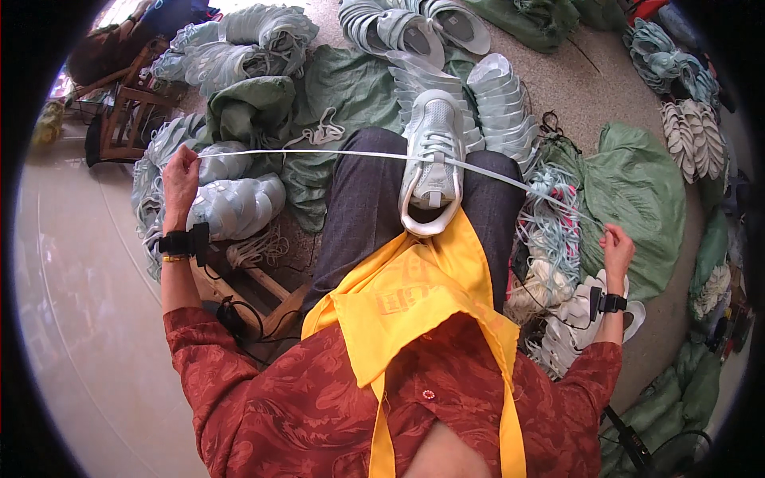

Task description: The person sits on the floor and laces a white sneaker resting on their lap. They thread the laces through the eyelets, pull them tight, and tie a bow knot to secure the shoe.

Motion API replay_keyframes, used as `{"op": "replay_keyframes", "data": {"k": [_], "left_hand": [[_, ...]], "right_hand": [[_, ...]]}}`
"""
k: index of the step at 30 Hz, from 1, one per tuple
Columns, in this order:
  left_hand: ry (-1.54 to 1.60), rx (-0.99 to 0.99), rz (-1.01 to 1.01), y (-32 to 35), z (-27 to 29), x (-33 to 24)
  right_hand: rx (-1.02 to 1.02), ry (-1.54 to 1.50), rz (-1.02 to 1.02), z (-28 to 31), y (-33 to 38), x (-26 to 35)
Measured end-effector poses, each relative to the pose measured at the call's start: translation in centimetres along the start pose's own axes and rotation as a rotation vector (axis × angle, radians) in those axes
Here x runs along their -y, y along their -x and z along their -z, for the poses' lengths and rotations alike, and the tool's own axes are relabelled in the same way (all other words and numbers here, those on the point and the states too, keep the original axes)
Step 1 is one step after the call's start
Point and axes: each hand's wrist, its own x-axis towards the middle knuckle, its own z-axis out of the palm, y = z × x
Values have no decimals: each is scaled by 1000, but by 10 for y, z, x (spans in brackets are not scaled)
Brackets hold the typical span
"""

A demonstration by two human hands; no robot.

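I have left hand [181, 177] and right hand [617, 253] pinching white lace [319, 152], stretched to either side of pale shoe [434, 182].

The left arm [199, 346] and right arm [587, 373] are stretching out wide on either side, bending at the elbows. The left grip [180, 182] is pinching between thumb and fingers, palm facing inward. The right grip [617, 250] is sitting nearer than the left, fingers curling inward. Both thighs [351, 213] are lying slightly apart between the arms.
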Motion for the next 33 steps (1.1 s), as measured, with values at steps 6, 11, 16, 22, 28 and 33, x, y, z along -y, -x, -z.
{"op": "replay_keyframes", "data": {"k": [6,11,16,22,28,33], "left_hand": [[36,33,-70,-7,-8,-18],[102,170,-208,-31,-18,-88],[160,-95,-392,-87,15,-141],[171,-23,-240,-46,-10,-127],[662,758,-51,64,-88,-221],[841,687,-75,56,-96,-257]], "right_hand": [[162,-45,-121,-12,4,5],[552,-101,-111,-43,-10,56],[584,-466,-14,-17,-51,141],[100,-1203,-167,-10,-21,201],[692,-788,-106,-76,33,252],[589,-587,216,-116,31,292]]}}
